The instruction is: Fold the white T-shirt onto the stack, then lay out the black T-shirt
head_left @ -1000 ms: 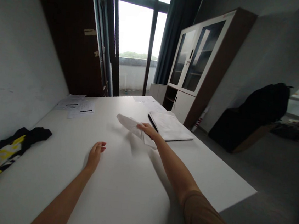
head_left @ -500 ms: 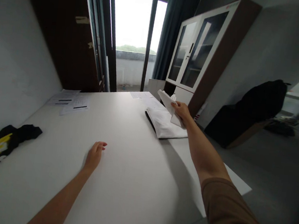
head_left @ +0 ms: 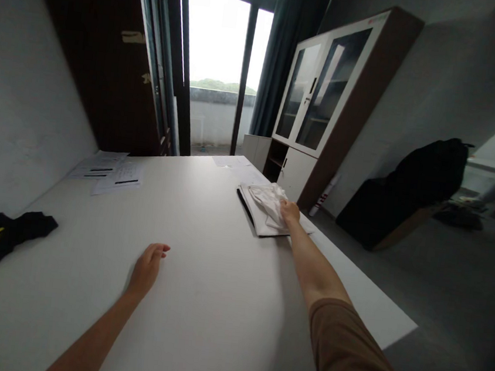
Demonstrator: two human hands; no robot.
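Observation:
My right hand (head_left: 289,212) reaches to the right side of the table, its fingers closed on the edge of a white folded cloth (head_left: 267,200). This cloth lies rumpled on top of a small stack, with another flat white folded cloth (head_left: 262,227) below it and a dark layer (head_left: 246,210) at the very bottom. My left hand (head_left: 147,268) rests on its side on the white table (head_left: 200,298). It holds nothing; its fingers are loosely bent, with thumb and fingertips slightly apart.
A black and yellow garment (head_left: 2,242) lies at the left edge. Paper sheets with dark pens (head_left: 118,179) are at the far left, more papers (head_left: 236,163) at the far end. Beyond stand a glass-door cabinet (head_left: 314,98) and a black-covered object (head_left: 406,190).
My right hand has lowered the white cloth from above the stack down onto it. The left hand stays on the table; the view has shifted slightly.

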